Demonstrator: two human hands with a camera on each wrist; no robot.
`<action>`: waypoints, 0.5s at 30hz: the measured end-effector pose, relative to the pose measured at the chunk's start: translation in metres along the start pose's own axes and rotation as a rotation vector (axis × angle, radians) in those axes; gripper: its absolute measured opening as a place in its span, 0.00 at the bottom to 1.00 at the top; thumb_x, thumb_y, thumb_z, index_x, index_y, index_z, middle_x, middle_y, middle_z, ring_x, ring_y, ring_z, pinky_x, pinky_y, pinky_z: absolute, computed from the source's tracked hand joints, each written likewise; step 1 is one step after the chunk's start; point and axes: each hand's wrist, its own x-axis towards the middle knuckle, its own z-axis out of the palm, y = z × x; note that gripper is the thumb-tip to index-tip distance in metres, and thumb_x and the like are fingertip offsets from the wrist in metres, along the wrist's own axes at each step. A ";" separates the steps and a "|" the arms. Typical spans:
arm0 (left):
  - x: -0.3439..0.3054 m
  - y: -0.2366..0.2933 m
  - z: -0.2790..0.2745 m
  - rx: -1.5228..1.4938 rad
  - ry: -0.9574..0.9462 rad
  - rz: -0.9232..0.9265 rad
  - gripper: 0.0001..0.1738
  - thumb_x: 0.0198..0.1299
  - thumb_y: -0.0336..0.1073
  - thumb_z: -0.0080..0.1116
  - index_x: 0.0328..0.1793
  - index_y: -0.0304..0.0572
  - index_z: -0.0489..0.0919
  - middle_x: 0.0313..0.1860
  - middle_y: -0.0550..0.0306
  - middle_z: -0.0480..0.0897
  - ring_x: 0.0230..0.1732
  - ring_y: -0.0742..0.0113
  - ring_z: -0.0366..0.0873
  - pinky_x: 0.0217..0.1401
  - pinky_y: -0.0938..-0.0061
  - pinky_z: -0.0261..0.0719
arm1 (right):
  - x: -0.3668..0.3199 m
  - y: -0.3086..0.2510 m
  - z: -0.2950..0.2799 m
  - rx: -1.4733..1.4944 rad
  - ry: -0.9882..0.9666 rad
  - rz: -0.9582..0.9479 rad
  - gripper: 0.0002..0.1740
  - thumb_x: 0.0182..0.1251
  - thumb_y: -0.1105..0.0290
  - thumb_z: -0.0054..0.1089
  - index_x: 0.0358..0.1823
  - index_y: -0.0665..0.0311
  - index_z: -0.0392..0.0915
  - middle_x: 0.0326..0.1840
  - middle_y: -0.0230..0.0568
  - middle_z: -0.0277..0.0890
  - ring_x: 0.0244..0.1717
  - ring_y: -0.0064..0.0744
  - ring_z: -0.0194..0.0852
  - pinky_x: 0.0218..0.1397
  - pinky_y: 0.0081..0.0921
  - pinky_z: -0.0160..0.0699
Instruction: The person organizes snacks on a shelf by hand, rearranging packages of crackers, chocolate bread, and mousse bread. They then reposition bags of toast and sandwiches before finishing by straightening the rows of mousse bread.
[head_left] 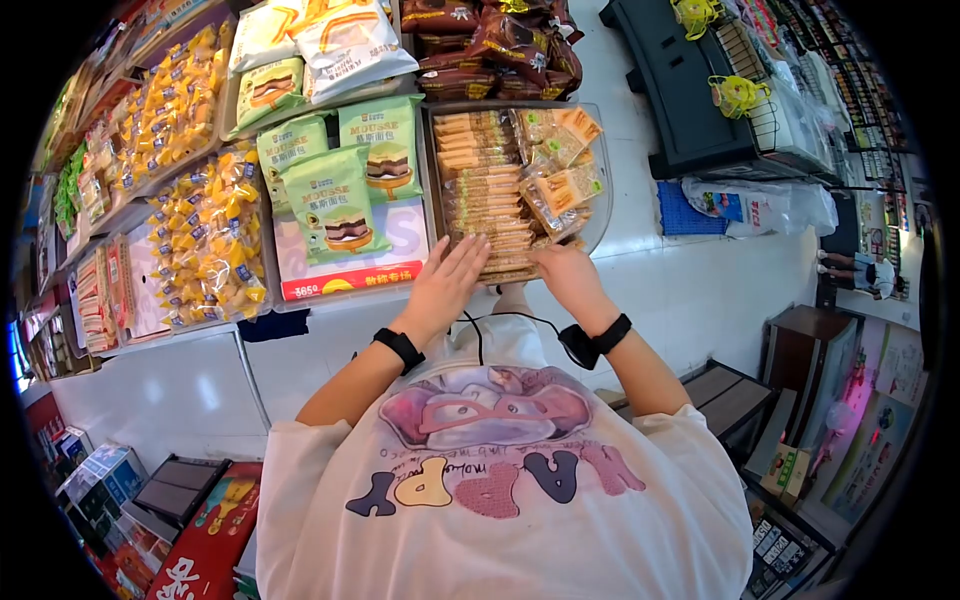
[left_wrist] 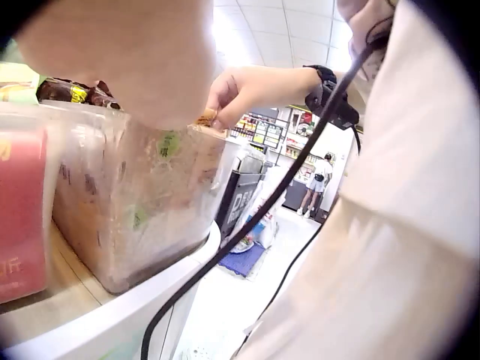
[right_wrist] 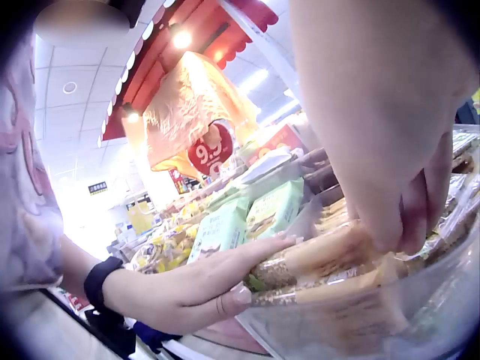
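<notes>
A clear plastic bin point(head_left: 607, 205) in the head view holds a row of thin packaged biscuits point(head_left: 487, 205) standing on edge, with several loose packets point(head_left: 556, 190) lying on their right side. At the bin's near left corner my left hand point(head_left: 448, 285) rests with straight fingers on the packets. My right hand point(head_left: 572, 284) is at the near right corner, its fingers bent down. In the left wrist view, the thumb and fingers of that hand pinch the edge of a brown biscuit packet point(left_wrist: 205, 118). The right wrist view shows those fingertips against the clear wrapping.
Green mousse bread bags point(head_left: 330, 205) stand left of the bin, with yellow-wrapped snacks point(head_left: 205, 235) beyond them. Dark brown packets point(head_left: 490, 50) fill the bin behind. A dark rack point(head_left: 700, 85) stands across the aisle at right, and a person point(head_left: 868, 275) is farther off.
</notes>
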 end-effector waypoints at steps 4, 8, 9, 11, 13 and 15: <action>-0.004 0.003 0.010 -0.021 -0.017 0.026 0.38 0.58 0.45 0.57 0.74 0.41 0.61 0.74 0.59 0.64 0.75 0.66 0.58 0.78 0.57 0.48 | -0.003 0.004 0.000 0.041 -0.024 0.016 0.08 0.57 0.75 0.55 0.36 0.64 0.81 0.31 0.48 0.78 0.34 0.51 0.78 0.39 0.42 0.78; -0.009 0.000 0.012 0.002 0.018 0.011 0.38 0.58 0.46 0.57 0.74 0.42 0.61 0.74 0.59 0.64 0.74 0.67 0.59 0.78 0.56 0.48 | 0.002 -0.002 0.005 0.041 -0.027 0.040 0.06 0.57 0.75 0.55 0.33 0.65 0.79 0.31 0.48 0.78 0.34 0.51 0.78 0.39 0.43 0.77; -0.008 -0.002 0.013 0.011 0.025 0.009 0.39 0.58 0.46 0.58 0.74 0.43 0.61 0.74 0.59 0.64 0.75 0.67 0.59 0.78 0.56 0.48 | 0.002 0.000 0.006 0.052 -0.027 0.022 0.05 0.57 0.74 0.55 0.33 0.65 0.79 0.31 0.48 0.78 0.34 0.50 0.78 0.39 0.43 0.77; -0.009 -0.002 0.015 0.009 0.016 0.006 0.38 0.58 0.46 0.57 0.74 0.44 0.61 0.74 0.59 0.64 0.74 0.67 0.59 0.78 0.54 0.48 | 0.002 0.004 0.008 0.071 -0.029 -0.013 0.05 0.57 0.74 0.55 0.32 0.65 0.79 0.31 0.48 0.78 0.35 0.50 0.78 0.39 0.43 0.77; -0.009 0.001 0.017 0.018 0.001 0.002 0.38 0.58 0.46 0.57 0.74 0.44 0.61 0.74 0.59 0.64 0.74 0.67 0.59 0.78 0.54 0.47 | 0.000 0.004 0.004 0.066 -0.042 0.001 0.05 0.56 0.74 0.54 0.31 0.65 0.79 0.30 0.48 0.78 0.35 0.49 0.79 0.39 0.43 0.77; -0.008 0.004 0.018 0.039 -0.019 -0.006 0.38 0.59 0.46 0.57 0.74 0.44 0.61 0.74 0.59 0.64 0.74 0.67 0.59 0.77 0.53 0.47 | 0.003 0.004 -0.001 0.031 -0.060 -0.008 0.05 0.55 0.74 0.54 0.30 0.65 0.79 0.29 0.48 0.78 0.35 0.49 0.79 0.39 0.42 0.77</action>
